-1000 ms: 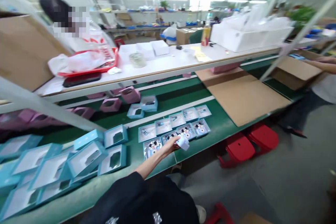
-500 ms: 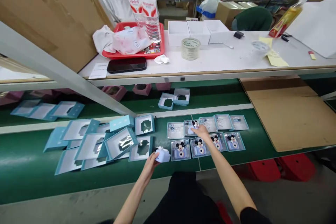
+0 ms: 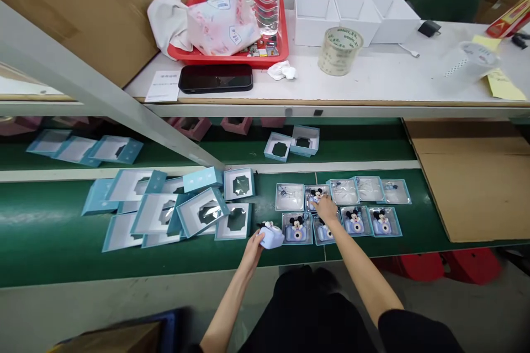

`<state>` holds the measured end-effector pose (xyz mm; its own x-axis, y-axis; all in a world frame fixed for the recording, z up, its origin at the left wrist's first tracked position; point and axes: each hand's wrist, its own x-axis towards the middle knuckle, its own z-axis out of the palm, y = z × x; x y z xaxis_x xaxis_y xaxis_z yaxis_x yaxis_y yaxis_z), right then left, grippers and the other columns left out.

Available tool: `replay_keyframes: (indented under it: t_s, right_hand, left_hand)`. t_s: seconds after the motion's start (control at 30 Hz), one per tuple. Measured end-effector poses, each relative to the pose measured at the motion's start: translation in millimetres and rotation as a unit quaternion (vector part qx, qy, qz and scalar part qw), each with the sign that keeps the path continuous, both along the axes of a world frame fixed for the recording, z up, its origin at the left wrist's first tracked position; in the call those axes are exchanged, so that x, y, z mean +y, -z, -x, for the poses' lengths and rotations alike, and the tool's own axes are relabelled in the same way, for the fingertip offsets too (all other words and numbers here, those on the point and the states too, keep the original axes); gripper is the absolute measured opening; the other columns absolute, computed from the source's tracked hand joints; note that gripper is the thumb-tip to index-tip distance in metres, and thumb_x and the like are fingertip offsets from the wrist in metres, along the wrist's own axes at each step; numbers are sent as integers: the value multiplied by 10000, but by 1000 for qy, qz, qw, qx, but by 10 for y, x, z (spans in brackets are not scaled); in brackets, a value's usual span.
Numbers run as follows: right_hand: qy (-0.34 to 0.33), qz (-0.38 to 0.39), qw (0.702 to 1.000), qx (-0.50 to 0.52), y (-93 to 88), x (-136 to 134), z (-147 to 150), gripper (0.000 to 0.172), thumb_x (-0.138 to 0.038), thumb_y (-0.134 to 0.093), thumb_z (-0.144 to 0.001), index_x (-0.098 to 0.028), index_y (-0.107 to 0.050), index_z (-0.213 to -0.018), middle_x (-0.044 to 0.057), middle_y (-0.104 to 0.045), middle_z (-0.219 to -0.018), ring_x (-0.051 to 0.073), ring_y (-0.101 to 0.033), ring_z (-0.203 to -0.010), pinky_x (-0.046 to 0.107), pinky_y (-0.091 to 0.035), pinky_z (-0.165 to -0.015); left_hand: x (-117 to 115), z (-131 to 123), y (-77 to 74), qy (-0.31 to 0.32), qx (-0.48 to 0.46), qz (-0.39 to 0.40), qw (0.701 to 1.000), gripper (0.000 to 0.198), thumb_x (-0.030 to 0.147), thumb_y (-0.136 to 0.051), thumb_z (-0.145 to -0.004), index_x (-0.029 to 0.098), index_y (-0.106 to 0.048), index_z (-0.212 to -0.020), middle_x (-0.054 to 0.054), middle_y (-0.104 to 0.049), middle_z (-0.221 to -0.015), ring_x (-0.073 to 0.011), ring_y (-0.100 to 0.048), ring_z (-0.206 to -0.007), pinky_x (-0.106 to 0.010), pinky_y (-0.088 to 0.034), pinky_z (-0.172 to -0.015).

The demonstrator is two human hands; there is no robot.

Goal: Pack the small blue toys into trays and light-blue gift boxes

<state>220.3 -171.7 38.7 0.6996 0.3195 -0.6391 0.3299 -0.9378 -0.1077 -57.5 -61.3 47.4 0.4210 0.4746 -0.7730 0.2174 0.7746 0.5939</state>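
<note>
My left hand (image 3: 252, 251) is closed around a lilac toy camera (image 3: 272, 237), held tilted over the green belt's near side. My right hand (image 3: 326, 209) reaches into the back row of open boxes, its fingers closed at another toy camera (image 3: 318, 194) with a black-eared mouse figure. That camera sits in its box, partly hidden by my fingers. In the front row, several boxes hold similar cameras, among them one toy camera (image 3: 296, 230) just right of my left hand. Beside my right hand, a box with a clear insert (image 3: 344, 192) shows no camera.
Light-blue window lids (image 3: 202, 212) lie piled on the green belt (image 3: 45, 242) at left. A cardboard sheet (image 3: 472, 182) covers its right part. Above runs a white shelf (image 3: 298, 85) with a tape roll (image 3: 340, 51), phone (image 3: 216, 78) and red tray (image 3: 284, 38). A slanted post (image 3: 136, 121) crosses at left.
The view has tilted down and shifted. My right hand's toy camera now sits in the back-row box, with my fingers still at it. My left hand still holds its camera.
</note>
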Motion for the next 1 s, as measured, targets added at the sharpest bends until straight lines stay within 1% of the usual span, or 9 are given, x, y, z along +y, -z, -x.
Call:
replay_keyframes:
  t_s: [0.13,0.27,0.33,0.43,0.5,0.6,0.67,0.83,1.0]
  right_hand:
    - [-56,-120,982,131,-395,-44,63,636,-512,-622,-879,-191,-512,-1416,175,-475,-1478,337,-492,-1320,437,-461,-1019]
    - [-100,-310,845,424,-696,59,262,872,-503,-725,-785,-285,-329,-1530,95,-450,-1517,262,-531,-1281,351,-498,-975]
    - [-79,-339,817,459,-725,153,291,830,-442,-724,-793,-263,-352,-1513,99,-500,-1468,236,-553,-1249,333,-499,-965]
    - [-68,-355,848,388,-613,279,238,768,-353,-725,-791,-250,-383,-1471,116,-500,-1450,229,-562,-1229,337,-498,-962]
    - [-96,-332,893,289,-465,341,207,743,-295,-721,-789,-250,-390,-1453,119,-487,-1459,252,-539,-1256,364,-478,-990]
    - [-164,-244,945,142,-207,414,253,690,-220,-679,-817,-225,-399,-1447,143,-522,-1422,306,-502,-1296,421,-440,-1025]
    - [-216,-191,954,78,-52,462,329,663,-191,-652,-839,-203,-398,-1452,165,-549,-1385,322,-486,-1310,433,-419,-1039]
    - [-272,-123,953,50,166,597,444,690,-133,-645,-842,-192,-371,-1473,183,-571,-1361,310,-465,-1333,438,-373,-1076]
    - [-229,-177,953,85,2,415,395,652,-175,-600,-882,-250,-374,-1489,150,-420,-1528,293,-404,-1400,439,-351,-1119]
  left_hand:
    - [49,-315,77,20,-103,71,992,653,616,-704,-673,163,-655,-1142,-120,-685,-1188,-309,-588,-1185,-386,-482,-975]
    - [146,-574,123,93,-145,119,978,571,591,-713,-674,151,-688,-1038,-126,-721,-1064,-302,-626,-1085,-388,-477,-954]
    - [263,-691,140,119,-148,105,976,546,587,-712,-677,148,-694,-1001,-126,-724,-1025,-291,-635,-1037,-379,-480,-928]
    - [533,-853,157,189,-128,1,974,502,544,-694,-720,160,-691,-1043,-103,-717,-1045,-267,-629,-1021,-358,-476,-913]
    - [724,-934,171,245,-81,-142,956,410,463,-690,-745,177,-691,-1039,-83,-701,-1087,-260,-617,-1052,-359,-462,-941]
    - [895,-992,222,313,-3,-380,870,244,308,-640,-794,200,-698,-1006,-75,-651,-1199,-252,-584,-1134,-387,-413,-1028]
    - [895,-1000,283,377,22,-470,798,246,253,-601,-833,206,-698,-1054,-82,-628,-1255,-259,-568,-1161,-409,-394,-1044]
    - [659,-1037,465,505,74,-523,682,346,199,-560,-880,196,-642,-1216,-116,-611,-1302,-296,-528,-1188,-438,-381,-1013]
    - [449,-1147,502,556,125,-540,619,345,184,-539,-887,188,-599,-1227,-133,-608,-1272,-300,-518,-1180,-450,-370,-1001]
